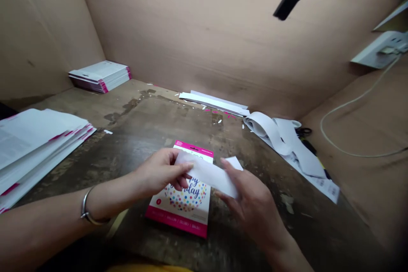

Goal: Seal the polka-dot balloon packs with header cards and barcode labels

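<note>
Between both hands a white paper strip (210, 174) is held level. My left hand (164, 172) pinches its left end, thumb on top. At the other end, my right hand (247, 195) grips it between thumb and fingers, and a white corner sticks out above that hand. Beneath the strip lies a pink and white packet (178, 216) with colourful dots and partly covered lettering, flat on the dark worktop (127, 148). The strip and my left fingers hide the packet's middle.
Stacked flat packets (108, 72) sit at the back left, and a larger pile (41, 136) at the left. A curled label roll (280, 140) lies right, with black-handled scissors (304, 131) behind it. White strips (213, 104) line the back wall. A cable (328, 136) hangs from a socket (381, 49).
</note>
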Demonstrator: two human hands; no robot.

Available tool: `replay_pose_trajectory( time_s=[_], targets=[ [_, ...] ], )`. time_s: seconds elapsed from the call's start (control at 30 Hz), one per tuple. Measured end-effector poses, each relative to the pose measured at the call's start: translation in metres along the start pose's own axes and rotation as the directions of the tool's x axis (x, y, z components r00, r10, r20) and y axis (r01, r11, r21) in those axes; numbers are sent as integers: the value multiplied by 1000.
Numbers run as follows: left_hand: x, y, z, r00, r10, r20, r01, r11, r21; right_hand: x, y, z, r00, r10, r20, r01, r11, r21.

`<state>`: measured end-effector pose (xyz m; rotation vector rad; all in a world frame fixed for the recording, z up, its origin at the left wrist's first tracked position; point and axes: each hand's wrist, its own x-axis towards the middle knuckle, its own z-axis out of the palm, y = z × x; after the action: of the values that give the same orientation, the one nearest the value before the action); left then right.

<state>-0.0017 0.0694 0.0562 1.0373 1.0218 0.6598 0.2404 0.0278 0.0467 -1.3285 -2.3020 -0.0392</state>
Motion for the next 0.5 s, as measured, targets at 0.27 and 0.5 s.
replay_pose_trajectory(
  time_s=[0.27,0.5],
  targets=[
    [-3,-10,-2,997,17,-70,-14,999,47,-15,17,-45,802,222,555,-514,729,452],
    [-12,-13,-1,999,-17,-38,19,998,63,-17,64,-78,908,343,242,-407,858,313]
  ],
)
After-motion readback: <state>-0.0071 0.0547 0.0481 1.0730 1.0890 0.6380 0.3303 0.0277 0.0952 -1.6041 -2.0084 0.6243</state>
